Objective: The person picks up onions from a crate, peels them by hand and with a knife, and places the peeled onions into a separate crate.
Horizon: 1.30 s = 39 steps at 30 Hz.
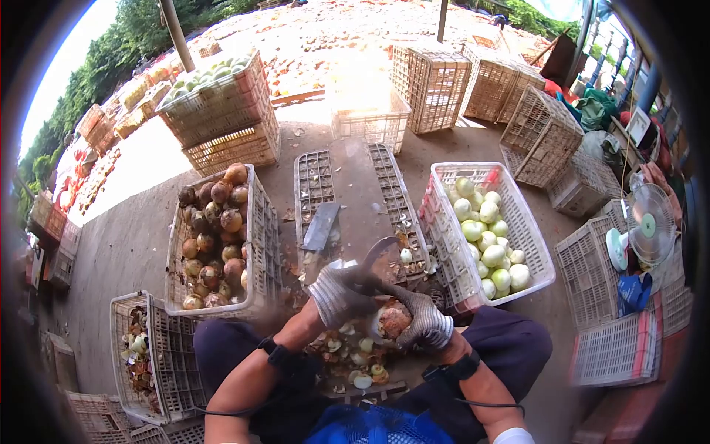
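Gloved hands [340,294], knife [379,252] in the left, onion [391,320] in the right, onion-filled crates [262,240] either side

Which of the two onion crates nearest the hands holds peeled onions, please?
The right-hand crate: its pale onions are bare, whereas the brown onions in the left-hand crate wear skins.

On my right, an electric fan [648,224] with a greenish hub stands among plastic crates [589,270], a blue bag or cloth [634,293] just below it. Ahead of me, tall slatted crates [431,89] sit on the floor [133,240] near a slim post [442,21]. To my left, a slanting pole [177,37] rises before leafy trees [140,37]; green fabric [594,111] lies heaped at far right.
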### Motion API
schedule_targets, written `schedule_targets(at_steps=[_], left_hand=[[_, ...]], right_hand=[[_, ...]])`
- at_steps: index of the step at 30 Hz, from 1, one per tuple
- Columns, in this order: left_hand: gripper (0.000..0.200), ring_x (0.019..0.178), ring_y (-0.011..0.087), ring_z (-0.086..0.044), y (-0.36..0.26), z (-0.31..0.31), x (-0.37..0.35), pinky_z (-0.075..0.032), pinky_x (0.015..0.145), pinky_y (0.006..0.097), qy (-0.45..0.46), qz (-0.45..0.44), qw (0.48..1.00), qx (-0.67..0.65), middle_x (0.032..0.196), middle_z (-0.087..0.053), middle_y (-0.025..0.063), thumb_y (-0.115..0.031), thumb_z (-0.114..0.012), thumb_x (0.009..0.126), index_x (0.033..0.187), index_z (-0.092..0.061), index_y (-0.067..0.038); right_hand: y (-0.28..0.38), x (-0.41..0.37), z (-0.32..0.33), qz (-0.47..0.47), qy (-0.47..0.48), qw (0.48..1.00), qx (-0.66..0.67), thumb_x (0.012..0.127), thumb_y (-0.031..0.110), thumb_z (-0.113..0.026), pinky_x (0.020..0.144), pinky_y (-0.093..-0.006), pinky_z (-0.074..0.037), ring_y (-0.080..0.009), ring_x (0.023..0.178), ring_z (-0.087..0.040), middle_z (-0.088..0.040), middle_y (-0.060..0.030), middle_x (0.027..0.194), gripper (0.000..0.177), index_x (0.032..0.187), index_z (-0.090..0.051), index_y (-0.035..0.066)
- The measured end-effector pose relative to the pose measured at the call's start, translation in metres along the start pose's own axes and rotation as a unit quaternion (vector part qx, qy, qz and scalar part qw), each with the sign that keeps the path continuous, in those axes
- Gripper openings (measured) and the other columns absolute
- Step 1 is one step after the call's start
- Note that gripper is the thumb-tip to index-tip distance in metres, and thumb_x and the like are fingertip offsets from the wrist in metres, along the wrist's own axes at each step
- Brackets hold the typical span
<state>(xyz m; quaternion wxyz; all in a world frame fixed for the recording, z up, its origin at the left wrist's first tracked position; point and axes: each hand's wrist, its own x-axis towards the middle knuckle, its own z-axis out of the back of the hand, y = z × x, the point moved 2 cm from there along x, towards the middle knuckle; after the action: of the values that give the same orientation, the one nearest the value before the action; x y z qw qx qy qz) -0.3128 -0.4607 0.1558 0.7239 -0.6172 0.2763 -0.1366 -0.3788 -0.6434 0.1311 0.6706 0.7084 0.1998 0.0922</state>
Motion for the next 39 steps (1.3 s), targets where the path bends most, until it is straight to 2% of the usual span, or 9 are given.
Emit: schedule_targets(at_steps=[10, 16, 17, 18, 26, 28, 30, 34, 39], left_hand=[[0.029, 0.059, 0.0082, -0.051, 0.067, 0.067, 0.05, -0.044, 0.049, 0.0282, -0.249, 0.038, 0.965, 0.078, 0.069, -0.059, 0.0026, -0.025, -0.075, 0.082, 0.091, -0.064, 0.0], [0.026, 0.068, 0.0175, -0.065, 0.067, 0.013, 0.011, -0.053, 0.057, 0.0306, -0.039, 0.099, 0.946, -0.306, 0.087, -0.068, 0.0077, -0.013, -0.067, 0.086, 0.106, -0.061, 0.002], [0.036, 0.078, 0.0236, -0.066, 0.055, -0.001, 0.005, -0.053, 0.068, 0.0342, 0.01, -0.067, 0.997, 0.041, 0.092, -0.068, 0.0099, -0.013, -0.072, 0.076, 0.108, -0.062, -0.001], [0.047, 0.088, 0.0297, -0.066, 0.013, -0.019, -0.01, -0.053, 0.079, 0.0378, -0.063, -0.231, 0.897, 0.372, 0.096, -0.069, 0.0121, -0.013, -0.077, 0.066, 0.11, -0.063, -0.004], [0.049, 0.077, 0.0271, -0.065, 0.07, -0.022, -0.019, -0.054, 0.071, 0.0332, -0.186, -0.237, 0.901, 0.313, 0.094, -0.068, 0.0139, -0.015, -0.071, 0.07, 0.115, -0.062, 0.0], [0.042, 0.063, 0.0211, -0.06, 0.054, -0.019, -0.021, -0.051, 0.058, 0.031, -0.195, -0.165, 0.967, -0.024, 0.083, -0.065, 0.0115, -0.011, -0.066, 0.072, 0.111, -0.061, 0.005], [0.036, 0.05, 0.0151, -0.055, 0.042, -0.022, -0.022, -0.047, 0.046, 0.0287, -0.173, -0.072, 0.914, -0.36, 0.073, -0.063, 0.009, -0.007, -0.061, 0.075, 0.107, -0.061, 0.009], [0.042, 0.044, 0.015, -0.053, 0.067, -0.013, -0.013, -0.045, 0.042, 0.0256, -0.208, -0.117, 0.951, -0.196, 0.072, -0.065, 0.0115, -0.002, -0.064, 0.067, 0.107, -0.06, 0.011], [0.047, 0.064, 0.0141, -0.061, 0.048, -0.011, -0.023, -0.051, 0.058, 0.026, -0.166, -0.093, 0.952, -0.242, 0.086, -0.067, 0.009, -0.001, -0.072, 0.063, 0.108, -0.062, 0.008]], right_hand=[[-0.007, -0.003, 0.005, 0.019, -0.039, 0.991, -0.125, 0.034, 0.027, -0.093, 0.099, -0.0359, -0.044, -0.0229, 0.109, -0.058, -0.061, -0.0122, 0.116, 0.106, 0.126, -0.051, -0.003], [0.024, -0.02, 0.006, 0.068, -0.101, 0.975, -0.186, 0.043, 0.026, -0.09, 0.103, -0.0362, -0.041, -0.0255, 0.115, -0.056, -0.058, -0.014, 0.125, 0.104, 0.133, -0.046, -0.002], [0.029, -0.021, 0.003, 0.093, -0.107, 0.972, -0.186, 0.044, 0.027, -0.09, 0.104, -0.0361, -0.041, -0.0253, 0.117, -0.055, -0.057, -0.0143, 0.127, 0.105, 0.135, -0.045, -0.002], [0.034, -0.019, -0.003, 0.119, -0.112, 0.969, -0.187, 0.045, 0.027, -0.089, 0.105, -0.036, -0.04, -0.0251, 0.119, -0.054, -0.056, -0.0146, 0.13, 0.106, 0.137, -0.043, -0.001], [0.02, -0.011, -0.011, 0.197, -0.187, 0.863, -0.425, 0.047, 0.031, -0.093, 0.105, -0.0357, -0.041, -0.024, 0.12, -0.055, -0.051, -0.0143, 0.137, 0.11, 0.14, -0.041, 0.002], [0.014, -0.006, -0.006, 0.077, -0.165, 0.938, -0.295, 0.051, 0.028, -0.094, 0.098, -0.0337, -0.047, -0.0193, 0.112, -0.058, -0.054, -0.013, 0.132, 0.103, 0.137, -0.044, 0.0], [-0.001, -0.002, 0.0, -0.011, -0.176, 0.971, -0.16, 0.054, 0.025, -0.093, 0.094, -0.0325, -0.05, -0.0168, 0.107, -0.06, -0.057, -0.0119, 0.128, 0.095, 0.134, -0.047, -0.001], [-0.014, -0.005, 0.002, 0.018, -0.19, 0.959, -0.208, 0.066, 0.016, -0.087, 0.088, -0.0316, -0.051, -0.0144, 0.097, -0.063, -0.068, -0.0084, 0.108, 0.07, 0.127, -0.055, 0.0], [0.006, -0.01, -0.007, 0.021, -0.126, 0.988, 0.09, 0.081, 0.024, -0.076, 0.083, -0.0297, -0.054, -0.0133, 0.099, -0.061, -0.065, -0.0049, 0.113, 0.049, 0.123, -0.059, 0.007]])
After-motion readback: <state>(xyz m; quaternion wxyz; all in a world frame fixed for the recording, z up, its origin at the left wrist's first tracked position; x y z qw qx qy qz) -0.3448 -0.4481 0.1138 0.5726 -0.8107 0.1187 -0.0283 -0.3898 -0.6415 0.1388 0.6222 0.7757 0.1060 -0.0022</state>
